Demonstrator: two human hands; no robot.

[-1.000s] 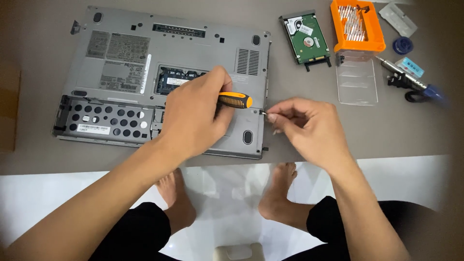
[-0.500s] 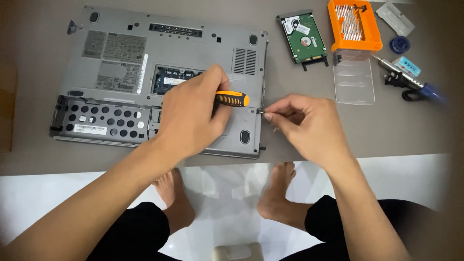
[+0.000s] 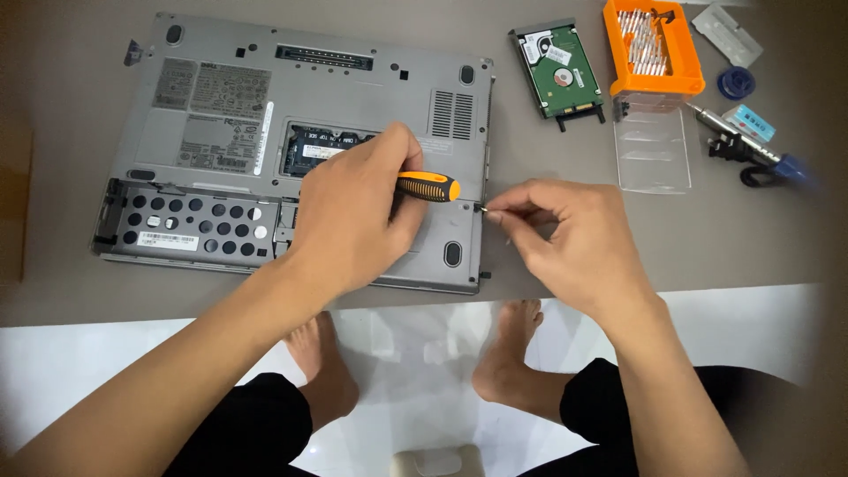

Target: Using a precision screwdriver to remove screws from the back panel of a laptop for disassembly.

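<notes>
— Hardly anything has shifted since a second ago: both hands sit where they were, only the view has slid a touch.

— So what's being done?

— Left hand [image 3: 353, 216] is wrapped shut around the orange-and-black screwdriver [image 3: 427, 186], lying it nearly flat over the upturned grey laptop [image 3: 221, 115]. Its tip points out past the laptop's edge, toward the right hand [image 3: 565, 243].

— And that one?

— Fingertips pinched together right at the tip, closed on something tiny; a screw or a bit, I'd guess, but it's too small to tell. Looks like the step of seating or pulling something at the driver's tip, just off the laptop's corner.

— What does the next move need?

— A steady pinch, I'd say, and the shaft kept still. Beyond the right hand lie the bare hard drive [image 3: 558, 66], the orange bit case [image 3: 652, 49] and a clear lid [image 3: 652, 150] on the bench [image 3: 760, 238].
</notes>
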